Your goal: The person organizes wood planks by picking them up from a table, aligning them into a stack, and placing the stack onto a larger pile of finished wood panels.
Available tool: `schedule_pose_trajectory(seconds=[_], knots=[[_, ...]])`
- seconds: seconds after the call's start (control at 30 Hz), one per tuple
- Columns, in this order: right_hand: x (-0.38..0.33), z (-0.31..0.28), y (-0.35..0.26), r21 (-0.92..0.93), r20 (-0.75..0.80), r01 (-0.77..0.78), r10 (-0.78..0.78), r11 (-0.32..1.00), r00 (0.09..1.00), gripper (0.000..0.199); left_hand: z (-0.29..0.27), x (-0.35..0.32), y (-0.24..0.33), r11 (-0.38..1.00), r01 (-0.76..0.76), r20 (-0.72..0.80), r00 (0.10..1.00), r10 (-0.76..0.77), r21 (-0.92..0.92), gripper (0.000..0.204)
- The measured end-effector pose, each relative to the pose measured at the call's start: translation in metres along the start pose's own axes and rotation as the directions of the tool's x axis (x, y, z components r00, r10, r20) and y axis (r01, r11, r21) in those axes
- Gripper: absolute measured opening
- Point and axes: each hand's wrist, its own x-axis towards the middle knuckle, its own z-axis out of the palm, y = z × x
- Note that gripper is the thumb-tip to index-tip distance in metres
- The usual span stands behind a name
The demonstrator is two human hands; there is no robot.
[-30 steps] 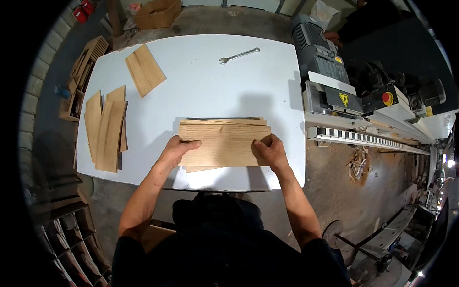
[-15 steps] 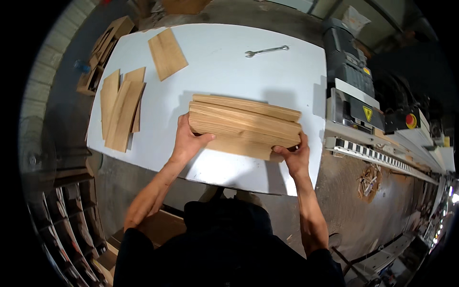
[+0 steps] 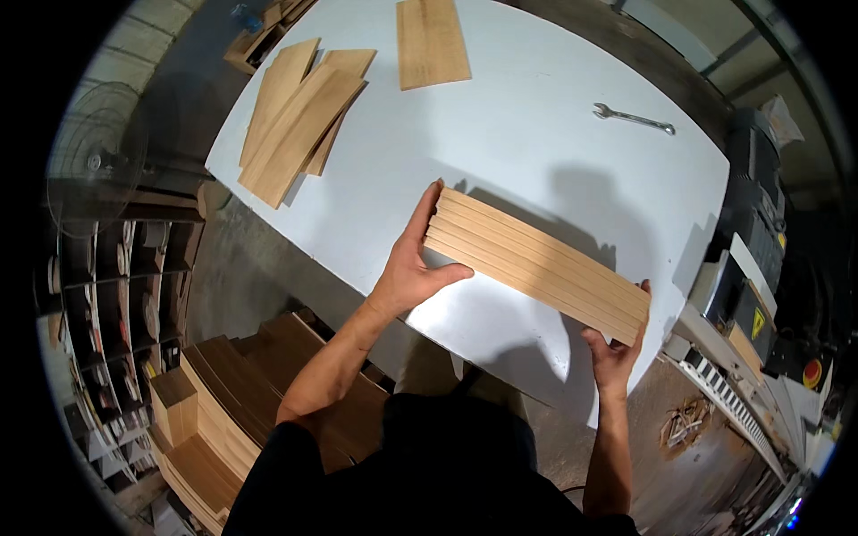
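A stack of several light wooden boards [image 3: 536, 263] stands on edge between my hands, long narrow edges facing up and lined up closely. My left hand [image 3: 413, 268] grips the stack's left end, with the thumb along the near side and the fingers round the far corner. At the right end my right hand [image 3: 618, 344] is closed on it, thumb on the near side. The stack is over the white table [image 3: 509, 125] and casts a shadow on it; whether it touches the top I cannot tell.
Loose boards [image 3: 304, 116] lie overlapped at the table's left. One wider board [image 3: 433, 45] lies at the far side. A steel wrench [image 3: 633, 119] rests at the far right. Beyond the right edge stands a machine [image 3: 751, 277]. Wooden pieces [image 3: 223, 438] are stacked at lower left, beside shelving [image 3: 125, 313].
The boards, staggered and tilted before, are now squared into an even block with edges up. The view has turned, so the table and my hands appear shifted and rotated.
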Motion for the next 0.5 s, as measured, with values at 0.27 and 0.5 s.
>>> schedule_pose_trajectory(seconds=[0.27, 0.5], knots=[[-0.003, 0.004, 0.001, 0.067, -0.01, -0.053, 0.054, 0.996, 0.998, 0.094, 0.004, -0.002, -0.009, 0.977, -0.016, 0.004, 1.0, 0.018, -0.212, 0.104], [-0.004, 0.006, 0.002, 0.101, -0.003, -0.052, 0.053, 0.994, 0.999, 0.095, 0.004, -0.003, -0.013, 0.965, -0.021, -0.012, 1.0, 0.018, -0.263, 0.103]])
